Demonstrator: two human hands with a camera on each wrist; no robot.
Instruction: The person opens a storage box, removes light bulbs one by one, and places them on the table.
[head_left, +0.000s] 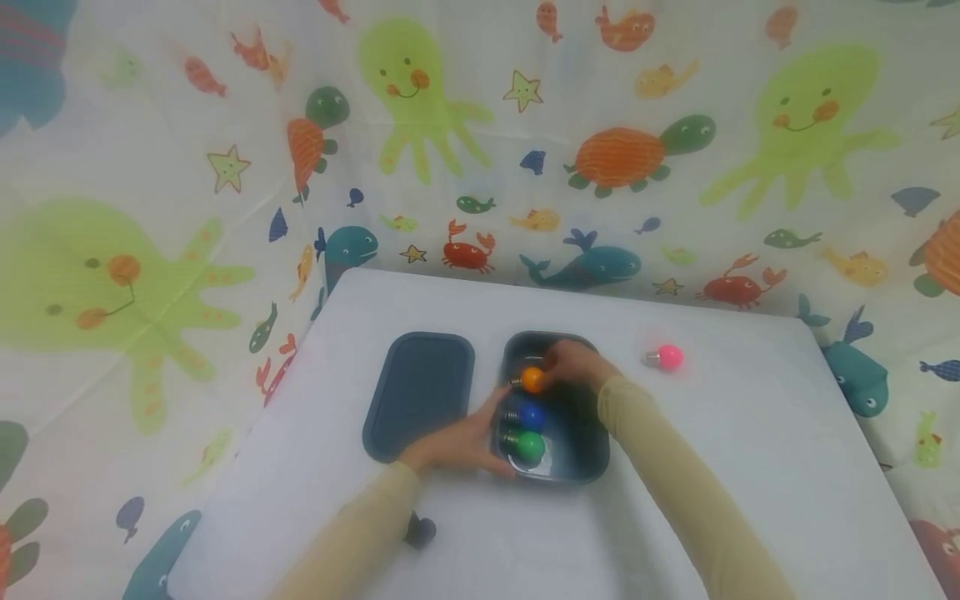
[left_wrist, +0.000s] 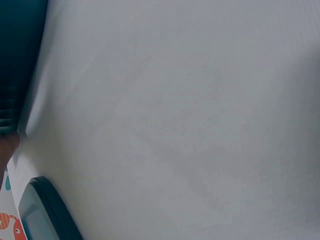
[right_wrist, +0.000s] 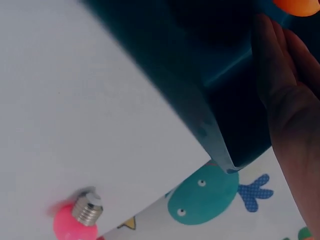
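Note:
A dark grey-blue container (head_left: 570,467) lies open on the white table. My right hand (head_left: 573,365) reaches into its far part and pinches an orange light bulb (head_left: 532,380) by the round end, the screw base pointing left. In the right wrist view, the orange bulb (right_wrist: 299,6) shows at the top edge beside my fingers (right_wrist: 272,55). A blue bulb (head_left: 532,417) and a green bulb (head_left: 530,447) lie in a row nearer me, bases to the left. My left hand (head_left: 461,442) holds the container's left side, thumb at the near corner and fingers spread along the wall.
Left of the container lies its flat dark lid (head_left: 423,392). A pink bulb (head_left: 670,357) rests on the table to the right. Beside my left forearm is a small black object (head_left: 422,532), partly covered by the sleeve. A sea-animal curtain (head_left: 480,125) hangs behind the table.

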